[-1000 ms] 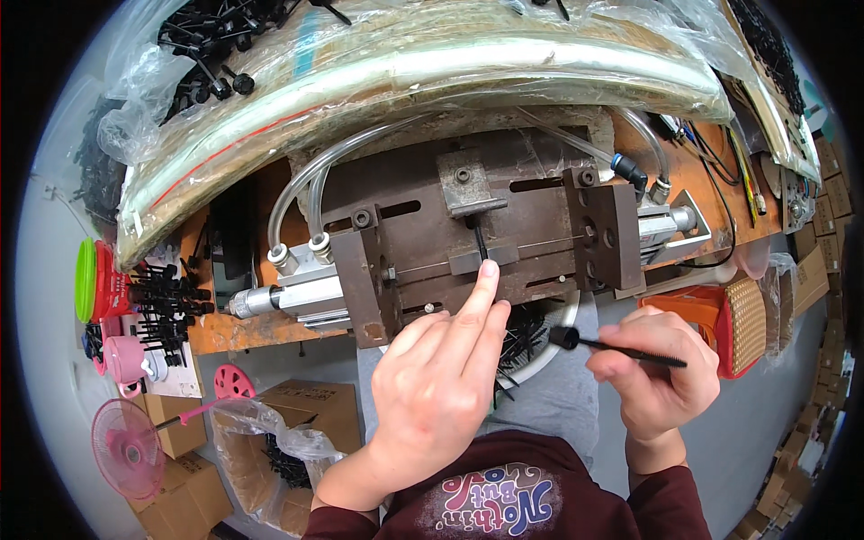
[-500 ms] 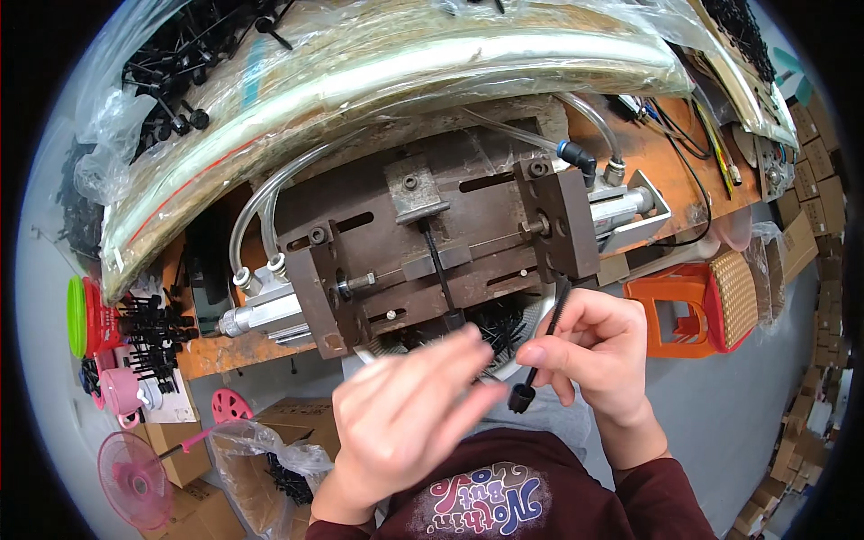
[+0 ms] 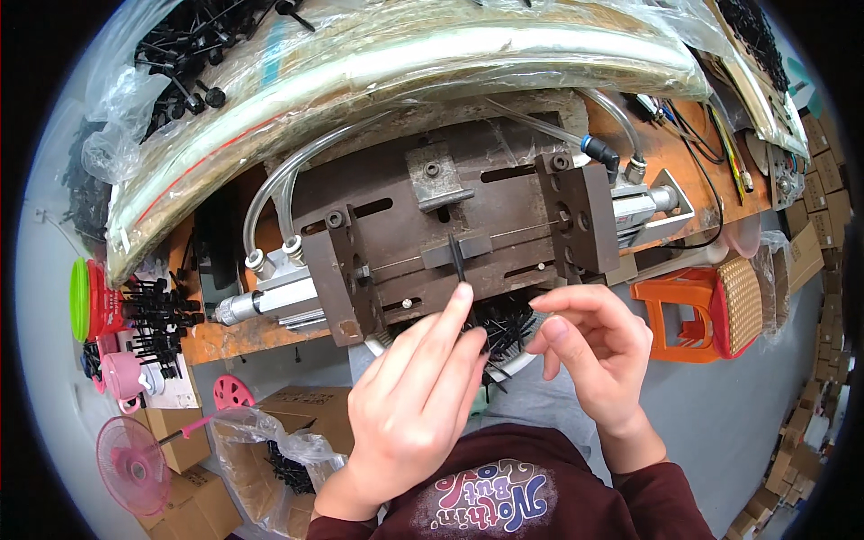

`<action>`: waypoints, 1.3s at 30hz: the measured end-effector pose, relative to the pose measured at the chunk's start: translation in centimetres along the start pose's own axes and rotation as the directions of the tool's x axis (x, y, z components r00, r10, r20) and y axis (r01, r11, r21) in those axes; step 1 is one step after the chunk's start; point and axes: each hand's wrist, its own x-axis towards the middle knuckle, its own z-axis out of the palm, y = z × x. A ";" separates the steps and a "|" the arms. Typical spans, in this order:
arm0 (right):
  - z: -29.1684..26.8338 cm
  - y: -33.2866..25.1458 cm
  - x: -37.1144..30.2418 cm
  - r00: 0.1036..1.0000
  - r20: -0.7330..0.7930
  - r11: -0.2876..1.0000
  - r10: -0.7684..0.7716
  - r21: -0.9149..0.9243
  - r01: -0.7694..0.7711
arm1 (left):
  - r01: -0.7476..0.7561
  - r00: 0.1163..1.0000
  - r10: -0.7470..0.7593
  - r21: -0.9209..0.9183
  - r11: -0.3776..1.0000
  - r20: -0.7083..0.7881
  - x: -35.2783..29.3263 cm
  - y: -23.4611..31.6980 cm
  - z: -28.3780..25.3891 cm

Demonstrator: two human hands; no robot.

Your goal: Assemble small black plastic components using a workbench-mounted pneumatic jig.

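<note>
A slim black rod (image 3: 458,259) lies over the small centre block of the brown metal fixture (image 3: 504,211). Its far tip sits short of the steel bracket (image 3: 438,176). My left hand (image 3: 418,387) is at the near end of this rod, index finger stretched along it; the fingers hide that end and appear to grip it. My right hand (image 3: 598,355) hovers to the right, fingers loosely curled and apart, with nothing between them. Between the hands, black rods (image 3: 504,326) fill a white round basket (image 3: 520,363) under the fixture's near edge.
Pneumatic cylinders (image 3: 292,292) with clear hoses flank the fixture on the wooden bench (image 3: 238,349). A plastic-wrapped padded edge (image 3: 405,67) runs behind it. An orange stool (image 3: 670,315) stands right; a pink fan (image 3: 135,463) and a bag-lined carton (image 3: 261,450) are lower left.
The rod in the fixture has come away from the bracket toward me, with my left hand now at its near end. My right hand has let go of the black rod it held.
</note>
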 end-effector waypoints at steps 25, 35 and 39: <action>-3.8 15.8 -6.4 0.930 0.317 0.426 -0.185 -0.827 0.367 | 0.276 0.960 -0.266 -0.123 0.953 0.086 -6.8 -2.4 2.2; 1.4 22.2 -1.8 0.729 0.656 0.201 -0.197 -0.701 0.684 | 0.090 0.883 -0.212 0.292 0.952 0.420 -17.2 -6.6 12.0; 2.8 22.4 -0.3 0.817 0.577 0.300 -0.026 -0.775 0.557 | 0.026 0.900 -0.115 0.212 0.977 0.421 -18.1 -6.4 12.0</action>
